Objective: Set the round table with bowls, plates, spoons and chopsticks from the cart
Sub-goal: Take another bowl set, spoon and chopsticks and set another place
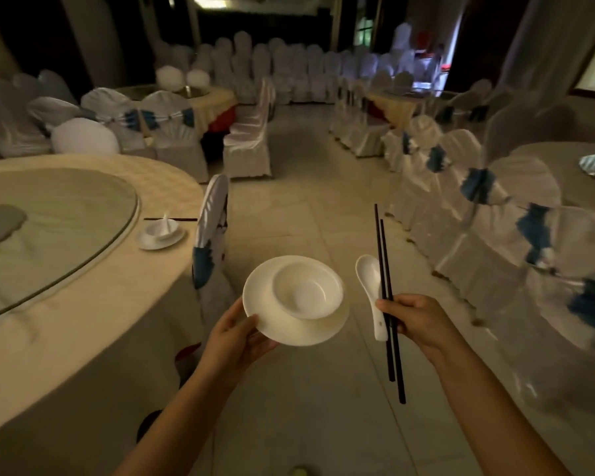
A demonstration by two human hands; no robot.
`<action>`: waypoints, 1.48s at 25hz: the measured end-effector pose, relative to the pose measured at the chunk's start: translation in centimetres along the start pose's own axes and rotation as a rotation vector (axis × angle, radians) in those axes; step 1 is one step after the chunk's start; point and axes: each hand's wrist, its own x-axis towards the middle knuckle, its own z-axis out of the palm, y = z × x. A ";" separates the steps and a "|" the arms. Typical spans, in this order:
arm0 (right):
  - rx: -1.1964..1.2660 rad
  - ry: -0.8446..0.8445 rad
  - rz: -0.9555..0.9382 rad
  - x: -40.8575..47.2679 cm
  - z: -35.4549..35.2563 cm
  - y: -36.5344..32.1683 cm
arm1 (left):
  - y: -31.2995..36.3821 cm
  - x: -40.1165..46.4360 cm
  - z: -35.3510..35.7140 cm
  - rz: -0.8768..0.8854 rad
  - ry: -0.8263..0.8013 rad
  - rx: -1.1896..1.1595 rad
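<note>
The left hand (236,333) grips a plate (289,324) bearing an empty bowl (308,290); the right hand (414,319) pinches spoon (373,290) and chopsticks (389,304).

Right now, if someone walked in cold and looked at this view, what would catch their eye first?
First, the round white ceramic plate with a small white bowl on it, held low in the centre by the left hand. Just right of it, the right hand grips a white ceramic spoon and two long black chopsticks. At left, the big round cream-clothed table already carries one finished place setting by its edge.
</note>
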 end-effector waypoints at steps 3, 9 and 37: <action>-0.019 -0.071 -0.024 8.1 0.4 -1.7 | 0.8 6.5 1.5 0.020 0.044 -0.038; -0.044 -0.114 -0.034 24.3 -1.3 -7.2 | 4.2 21.2 7.2 0.048 0.101 -0.068; -0.135 -0.693 -0.125 103.7 18.1 -25.7 | 23.6 88.7 9.1 0.280 0.677 -0.328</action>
